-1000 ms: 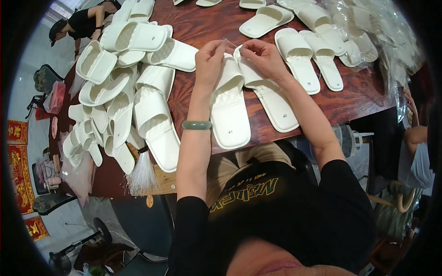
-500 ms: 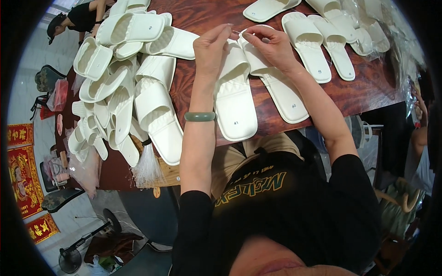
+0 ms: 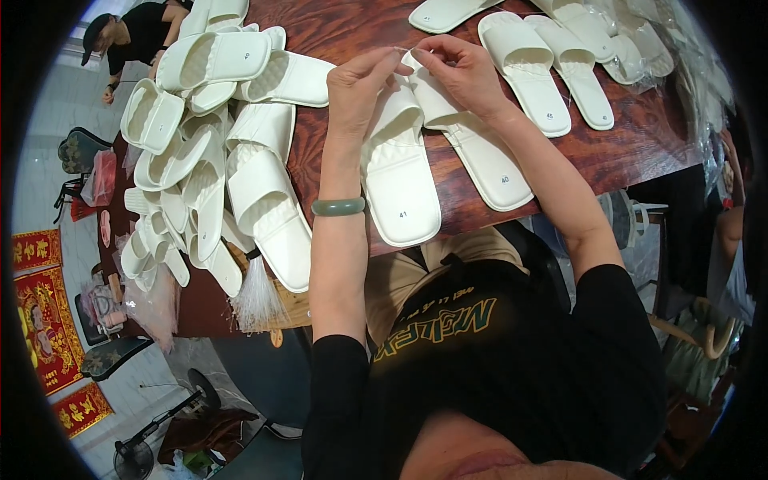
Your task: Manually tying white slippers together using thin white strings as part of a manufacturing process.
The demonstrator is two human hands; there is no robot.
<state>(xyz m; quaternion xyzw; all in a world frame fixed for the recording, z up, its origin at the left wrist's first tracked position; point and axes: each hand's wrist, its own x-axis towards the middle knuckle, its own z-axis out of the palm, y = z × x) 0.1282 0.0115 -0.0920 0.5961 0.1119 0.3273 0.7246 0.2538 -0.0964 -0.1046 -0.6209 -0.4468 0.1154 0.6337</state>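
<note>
Both hands meet above the toe ends of two cream slippers that lie side by side on the table. My left hand (image 3: 364, 86), below a green bangle (image 3: 338, 207), has its thumb and forefinger pinched together at the left slipper (image 3: 404, 188). Just across from it, my right hand (image 3: 466, 80) pinches over the right slipper (image 3: 494, 168). Something like a thin pale strand (image 3: 408, 51) shows between the fingertips, too fine to make out fully. The toe ends are partly hidden by my hands.
A heap of cream slippers (image 3: 212, 164) rises at the left of the dark red wooden table (image 3: 320, 140). Beside it a bundle of thin clear strands (image 3: 258, 296) hangs at the near edge. Another slipper pair (image 3: 544, 100) and plastic-wrapped slippers (image 3: 640, 60) lie right. A person (image 3: 136, 36) bends far left.
My hands stay pinched at the toe ends, with the fingertips slightly shifted. The whole view has moved a little, and the person at far left now shows more, one arm hanging down.
</note>
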